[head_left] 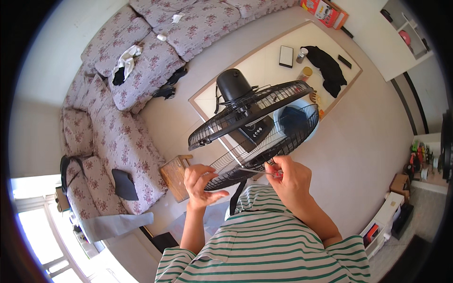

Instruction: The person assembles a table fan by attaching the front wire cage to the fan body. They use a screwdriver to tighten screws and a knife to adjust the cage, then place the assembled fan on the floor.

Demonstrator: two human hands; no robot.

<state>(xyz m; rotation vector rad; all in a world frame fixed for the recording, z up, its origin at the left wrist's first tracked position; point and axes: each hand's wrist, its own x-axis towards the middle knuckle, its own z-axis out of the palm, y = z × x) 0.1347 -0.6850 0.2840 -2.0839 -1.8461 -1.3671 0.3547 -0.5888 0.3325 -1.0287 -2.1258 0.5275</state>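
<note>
Screwdriver [276, 174] — red-handled, metal-shafted — is resting pinched in the right hand [292, 179]; the left hand [200, 185] is hanging wide-fingered, contact unclear, beside the round black wire fan guard [258, 159], ahead of both hands.

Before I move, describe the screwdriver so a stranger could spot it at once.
Find the big black fan in the middle, then the right hand at its near edge. That hand grips the screwdriver, its thin shaft pointing left. Its red handle sets it apart from the black fan.
</note>
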